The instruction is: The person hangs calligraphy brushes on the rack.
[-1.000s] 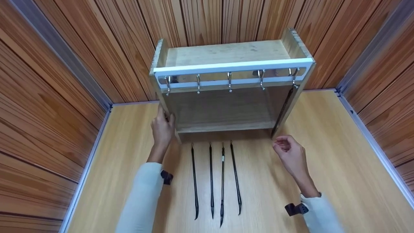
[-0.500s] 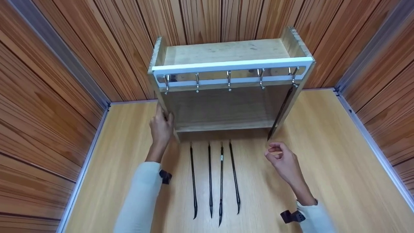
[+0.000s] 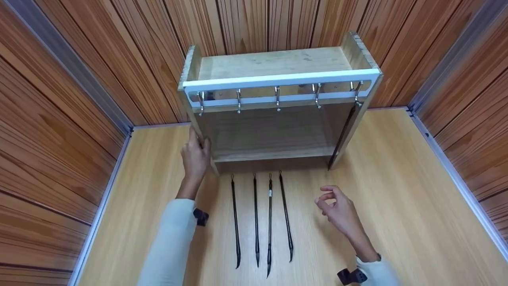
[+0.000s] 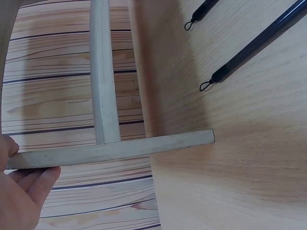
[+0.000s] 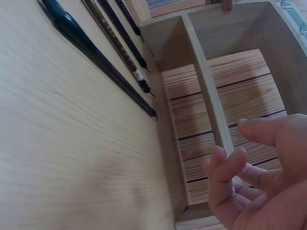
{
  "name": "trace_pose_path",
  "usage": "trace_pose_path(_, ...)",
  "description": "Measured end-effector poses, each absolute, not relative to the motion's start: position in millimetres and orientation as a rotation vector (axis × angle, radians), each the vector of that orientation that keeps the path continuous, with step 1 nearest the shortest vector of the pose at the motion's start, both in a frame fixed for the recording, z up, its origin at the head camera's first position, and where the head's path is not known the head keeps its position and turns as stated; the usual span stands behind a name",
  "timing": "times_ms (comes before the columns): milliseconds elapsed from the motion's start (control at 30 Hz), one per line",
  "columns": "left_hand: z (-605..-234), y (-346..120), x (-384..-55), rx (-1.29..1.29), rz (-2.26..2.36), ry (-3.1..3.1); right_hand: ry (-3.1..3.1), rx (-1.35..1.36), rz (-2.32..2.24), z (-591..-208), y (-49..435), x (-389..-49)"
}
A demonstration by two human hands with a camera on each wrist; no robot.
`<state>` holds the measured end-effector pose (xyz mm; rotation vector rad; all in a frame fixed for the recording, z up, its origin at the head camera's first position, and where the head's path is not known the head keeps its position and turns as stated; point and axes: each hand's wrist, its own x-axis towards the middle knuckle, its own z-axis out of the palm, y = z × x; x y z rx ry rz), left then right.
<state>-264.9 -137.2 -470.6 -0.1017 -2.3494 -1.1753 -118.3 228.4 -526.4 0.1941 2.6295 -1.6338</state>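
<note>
A wooden rack (image 3: 274,63) stands at the back, with a white rail of metal hooks (image 3: 278,98) along its front. From the rightmost hook hangs a dark calligraphy brush (image 3: 342,135), beside the right side panel. My left hand (image 3: 195,159) grips the rack's left side panel (image 4: 110,152), thumb on one face and fingers on the other. Loosely bent and holding nothing, my right hand (image 3: 339,210) is over the table, below the hanging brush. To its left, several calligraphy brushes (image 3: 286,216) lie side by side, loops toward the rack, tips toward me.
The rack and brushes are on a light wood table (image 3: 158,159). Wood-plank walls (image 3: 63,119) rise at the back and both sides, with metal strips (image 3: 456,155) along the table's side edges. The other hooks hold nothing.
My right hand has moved away from the hanging brush's lower end, down and left over the table. The brush swung out, then back to the side panel. My left hand keeps its grip.
</note>
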Motion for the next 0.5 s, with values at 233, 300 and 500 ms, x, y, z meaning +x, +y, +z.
trace_pose_path(233,-469.7,-137.3,-264.5,-0.093,-1.173,-2.362,2.580,0.238,-1.665,-536.7,222.4,-107.1)
trace_pose_path(300,-470.1,-137.2,-264.3,-0.097,-1.176,-2.362,2.579,0.257,-1.660,-540.3,219.5,-104.3)
trace_pose_path(500,-471.9,-137.5,-263.9,-0.110,-1.169,-2.352,2.571,0.324,-1.628,-553.8,207.3,-96.2)
